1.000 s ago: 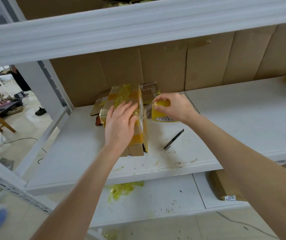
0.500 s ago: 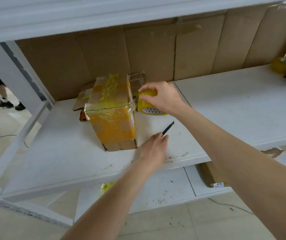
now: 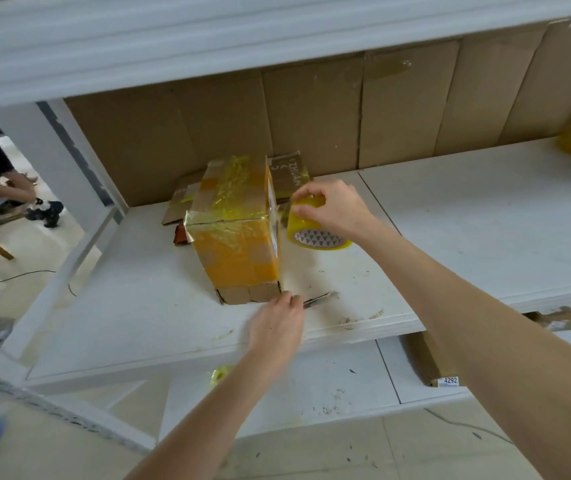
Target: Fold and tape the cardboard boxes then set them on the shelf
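The cardboard box stands upright on the middle board of the white shelf, towards the front, its top and front face thick with yellow tape. A strip of tape runs taut from the box's right edge to the yellow tape roll, which is held just beside it.

As I judge it, the risk sits in that strip. If the roll sags or twists before the cut, the tape could fold on itself or peel off the edge. A tug on the roll with nothing steadying the box could drag or tip it. A one-handed cut is the other worry: the blade could skid along the tight film, score the cardboard, or catch the fingers on the roll.

The right hand grips the roll from above, fingers and thumb curled narrowly round its rim. The left hand is low by the box's front right corner, with its fingers drawn close together. Their tips are at the near end of a slim dark cutter lying on the board, but motion blur hides whether they pinch it yet. Flattened cardboard lies behind the box, against the back panel
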A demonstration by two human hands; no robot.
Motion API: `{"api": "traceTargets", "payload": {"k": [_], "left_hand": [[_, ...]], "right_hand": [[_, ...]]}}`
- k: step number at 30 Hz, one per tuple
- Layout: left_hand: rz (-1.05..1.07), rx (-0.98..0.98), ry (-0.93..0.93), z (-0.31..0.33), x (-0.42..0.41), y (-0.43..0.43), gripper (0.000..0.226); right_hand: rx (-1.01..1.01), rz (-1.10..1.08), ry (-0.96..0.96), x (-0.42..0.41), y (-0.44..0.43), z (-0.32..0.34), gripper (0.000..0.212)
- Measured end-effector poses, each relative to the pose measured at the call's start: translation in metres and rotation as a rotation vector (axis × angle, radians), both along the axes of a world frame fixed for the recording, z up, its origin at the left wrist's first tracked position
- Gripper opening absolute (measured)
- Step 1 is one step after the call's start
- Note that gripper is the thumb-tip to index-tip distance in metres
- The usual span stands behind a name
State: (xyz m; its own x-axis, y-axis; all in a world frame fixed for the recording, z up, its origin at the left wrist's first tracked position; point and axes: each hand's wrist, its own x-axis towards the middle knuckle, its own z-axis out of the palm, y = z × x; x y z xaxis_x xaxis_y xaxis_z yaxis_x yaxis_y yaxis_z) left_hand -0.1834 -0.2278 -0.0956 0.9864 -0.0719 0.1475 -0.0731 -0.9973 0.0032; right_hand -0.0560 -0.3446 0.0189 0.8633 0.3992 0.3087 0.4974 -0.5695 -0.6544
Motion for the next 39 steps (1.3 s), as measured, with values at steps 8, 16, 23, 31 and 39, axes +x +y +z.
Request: {"api": "traceTargets", "payload": {"k": [8,16,23,31,39], "left_hand": [[0.134,-0.368,-0.393,0.067,-0.07,0.017,0.011],[0.155,-0.414,-0.403,0.118,-0.041,0.0,0.039],[0.241,-0.331,-0.298,0.119,-0.027,-0.002,0.044],[0.313,-0.178,-0.178,0.127,-0.011,-0.005,0.036],[0.287,-0.199,-0.188,0.126,-0.004,-0.008,0.038]], "right_hand": [[0.011,-0.058,0.057,-0.014,-0.008,-0.007,0.007],[-0.04,-0.276,0.062,-0.028,0.0,-0.01,0.015],[-0.112,-0.346,0.022,-0.031,0.002,-0.009,0.016],[-0.152,-0.337,-0.068,-0.037,0.002,-0.004,0.017],[-0.085,-0.254,-0.002,-0.034,-0.01,-0.006,0.017]]}}
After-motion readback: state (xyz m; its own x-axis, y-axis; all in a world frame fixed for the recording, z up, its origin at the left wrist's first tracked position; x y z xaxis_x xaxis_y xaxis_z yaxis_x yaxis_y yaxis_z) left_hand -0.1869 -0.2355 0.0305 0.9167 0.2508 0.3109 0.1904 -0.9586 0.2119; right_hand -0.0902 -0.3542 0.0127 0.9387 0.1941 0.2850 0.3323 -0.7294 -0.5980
